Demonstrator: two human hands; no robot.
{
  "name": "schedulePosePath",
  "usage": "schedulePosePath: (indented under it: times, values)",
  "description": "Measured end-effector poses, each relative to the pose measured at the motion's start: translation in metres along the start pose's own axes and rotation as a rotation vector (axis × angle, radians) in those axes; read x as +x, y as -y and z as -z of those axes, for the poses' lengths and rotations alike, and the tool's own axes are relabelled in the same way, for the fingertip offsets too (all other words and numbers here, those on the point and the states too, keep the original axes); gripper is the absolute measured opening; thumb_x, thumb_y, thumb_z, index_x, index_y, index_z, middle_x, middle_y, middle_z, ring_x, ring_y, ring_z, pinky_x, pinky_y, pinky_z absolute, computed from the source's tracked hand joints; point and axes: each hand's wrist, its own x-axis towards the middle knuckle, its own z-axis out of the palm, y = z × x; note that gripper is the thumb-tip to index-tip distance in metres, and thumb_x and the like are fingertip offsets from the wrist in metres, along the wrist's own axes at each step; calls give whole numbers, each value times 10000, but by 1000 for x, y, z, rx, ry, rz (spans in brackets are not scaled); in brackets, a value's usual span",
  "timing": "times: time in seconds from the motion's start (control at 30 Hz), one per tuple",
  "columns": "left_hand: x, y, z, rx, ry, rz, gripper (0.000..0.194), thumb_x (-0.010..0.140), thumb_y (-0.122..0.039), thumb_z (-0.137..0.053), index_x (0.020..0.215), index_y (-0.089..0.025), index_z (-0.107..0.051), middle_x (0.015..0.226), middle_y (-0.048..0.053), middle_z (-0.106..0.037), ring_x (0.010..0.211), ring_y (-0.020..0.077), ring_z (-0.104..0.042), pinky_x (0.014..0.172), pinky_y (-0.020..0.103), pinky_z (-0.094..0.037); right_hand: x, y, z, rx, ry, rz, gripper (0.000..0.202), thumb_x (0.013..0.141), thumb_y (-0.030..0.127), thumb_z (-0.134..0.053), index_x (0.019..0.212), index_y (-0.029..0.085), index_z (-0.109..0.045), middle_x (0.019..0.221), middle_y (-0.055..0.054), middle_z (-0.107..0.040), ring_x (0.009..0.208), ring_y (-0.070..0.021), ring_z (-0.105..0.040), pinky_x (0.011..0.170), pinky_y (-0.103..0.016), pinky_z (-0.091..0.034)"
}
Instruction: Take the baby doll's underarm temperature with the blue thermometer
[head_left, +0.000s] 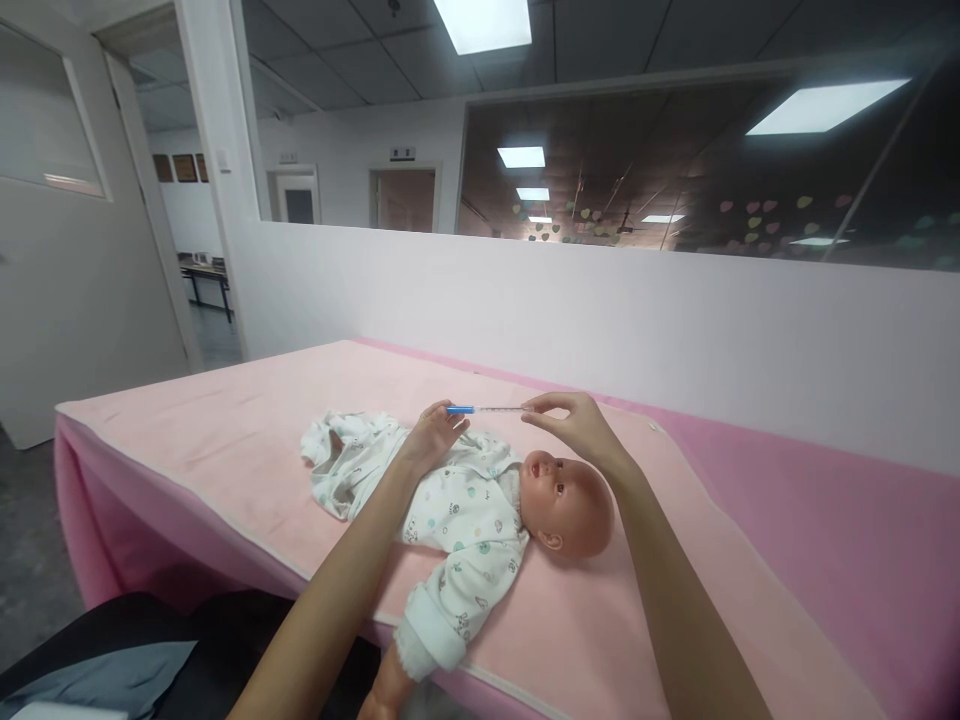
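Observation:
A slim glass thermometer (499, 408) with a blue end (460, 409) lies level between my two hands, above a baby doll's body. My left hand (439, 436) is closed on the blue end. With thumb and fingertips, my right hand (566, 418) pinches the opposite tip. Below them the baby doll (469, 505) rests on its back in a white printed outfit. Its head (568, 505) points right, under my right wrist. One sleeved arm reaches toward the table's near edge, and the bare doll hand hangs past it.
A pale pink cover (225, 430) spreads over the table, with a darker pink cloth (825, 540) beneath it. Behind stands a white wall (600, 310) with a long window above. At left is an open door (82, 250). My dark-clothed lap shows lower left.

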Motion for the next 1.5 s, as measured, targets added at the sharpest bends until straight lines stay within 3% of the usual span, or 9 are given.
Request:
schedulePosePath:
  times: [0.2, 0.43, 0.7, 0.97, 1.2, 1.33, 1.5]
  values:
    - [1, -1, -1, -36, -46, -12, 142, 593, -212, -765, 695, -207, -666, 672, -28, -672, 693, 129, -626, 748, 295, -451, -1, -2, -3, -133, 72, -4, 134, 729, 302, -600, 767, 202, -680, 866, -24, -690, 841, -179, -620, 751, -279, -454]
    - [0, -2, -1, -37, -82, -8, 133, 603, -214, -754, 675, -201, -643, 682, -36, -644, 701, 124, -610, 765, 302, -441, 3, -7, -19, -509, 140, 50, 109, 743, 259, -576, 712, 203, -665, 820, -36, -683, 790, -185, -607, 721, -280, -430]
    - [1, -3, -1, -41, -127, -9, 153, 600, -239, -753, 665, -203, -619, 682, -49, -634, 691, 114, -600, 755, 290, -442, 2, -10, -26, -517, 160, 98, 105, 743, 248, -583, 696, 212, -671, 784, -30, -683, 740, -181, -606, 706, -279, -423]
    - [3, -7, -2, -72, -185, -35, 73, 691, -255, -687, 679, -217, -626, 566, -62, -578, 575, 78, -562, 735, 278, -445, 5, -1, -18, -269, -5, 203, 118, 752, 316, -605, 741, 227, -682, 814, -25, -690, 785, -187, -614, 786, -319, -429]
    - [1, 5, -2, 204, -43, 38, 156, 567, -171, -767, 697, -159, -681, 605, 6, -654, 620, 115, -595, 729, 283, -446, 4, 5, -13, -135, -301, 204, 228, 806, 338, -525, 967, 223, -637, 925, -32, -667, 850, -180, -610, 787, -298, -447]
    - [-3, 11, -5, 399, 10, 149, 168, 519, -141, -781, 663, -126, -696, 610, 39, -674, 603, 140, -608, 702, 291, -445, 6, 0, -12, -192, -297, 192, 273, 833, 331, -472, 1053, 229, -596, 930, -35, -654, 854, -182, -603, 792, -304, -437]
    - [-6, 9, -11, 493, 14, 161, 182, 501, -143, -775, 667, -131, -701, 614, 42, -682, 590, 145, -610, 652, 270, -444, 6, -4, -10, -206, -248, 161, 289, 837, 343, -457, 1081, 243, -574, 924, -36, -651, 868, -195, -604, 772, -307, -440]
